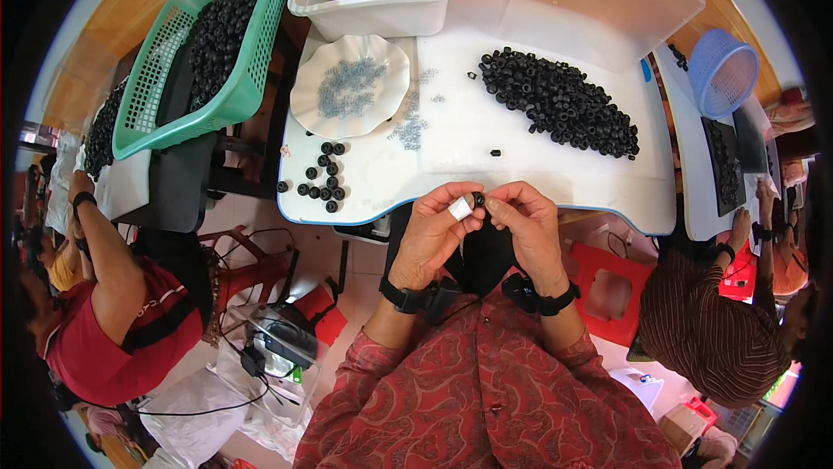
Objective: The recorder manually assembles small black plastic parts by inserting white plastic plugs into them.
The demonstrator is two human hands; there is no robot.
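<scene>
Just in front of the table's near edge, my two hands meet over a small round black part (478,199). My left hand (431,230) is closed, its fingertips at the part's left side. A short white band or sleeve (460,208) shows at those fingers; whether it is wrapped round a finger or held cannot be made out. My right hand (531,224) pinches the part from the right. Past them on the white table (451,174) lies a big heap of similar black parts (560,104). Several rounded black pieces (331,183) sit apart at the table's left.
A scalloped white plate (304,91) holds tiny see-through rings, some spilled beside it. Behind stand a white tub (373,13) and a see-through panel (599,0). A green basket (252,78) is left, a blue basket (724,70) right. Co-workers sit on both sides; red stool (638,282) at right.
</scene>
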